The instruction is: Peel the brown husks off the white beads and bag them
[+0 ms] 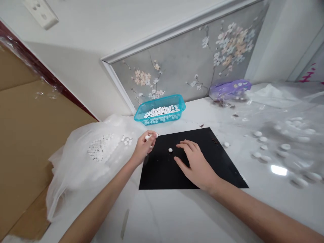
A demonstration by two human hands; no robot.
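Note:
My left hand [144, 145] is closed at the left edge of a black mat [162, 170], pinching small white beads between its fingertips. My right hand [194, 162] lies flat on the mat with fingers stretched out, its fingertips just right of a single white bead [170, 150]. A clear plastic bag [76, 168] on the left holds a heap of white beads [101, 148]. Behind the mat stands a turquoise basket [177, 99] with many white beads in it.
A purple bag [230, 88] lies at the back right. Clear plastic sheeting [291, 111] covers several larger white discs [263, 139] on the right. One loose white bead [226, 144] lies by the mat's right corner. Cardboard [27, 135] stands at the left.

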